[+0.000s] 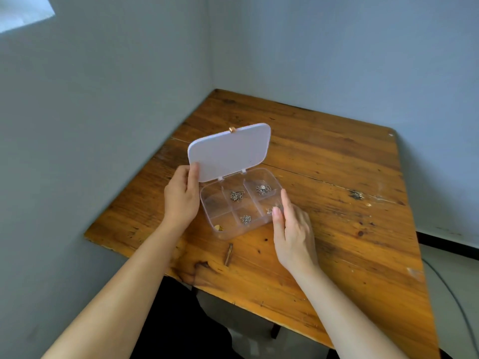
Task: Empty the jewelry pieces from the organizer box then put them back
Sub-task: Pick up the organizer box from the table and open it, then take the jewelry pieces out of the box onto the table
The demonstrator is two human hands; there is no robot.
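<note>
On the left, the person's left hand (181, 200) rests against the left end of the clear plastic organizer box with six little rooms (241, 203). Its thumb lies flat on the left edge of the frosted white lid (229, 151), and its other fingers are hidden behind that edge, so the hand is pinching the lid, which stands up open. A small copper-coloured knob (232, 129) sits on the top edge of the lid.

The box sits on the brown wooden table (324, 161), near the corner of the grey walls. In the near left room lies a small gold piece (219, 227). The far left room looks bare. In the far middle room is a little pile of silver jewelry (237, 196). In the near middle room is another small silver pile (245, 219). In the far right room is one more silver pile (262, 189). A few silver bits (269, 210) lie in the near right room.

On the right, the right hand (291, 229) is open with fingers straight, holding nothing. Its fingertips are at the right end of the box; I cannot tell if they touch it.

A small brown stick (229, 254) lies on the table just in front of the box.
</note>
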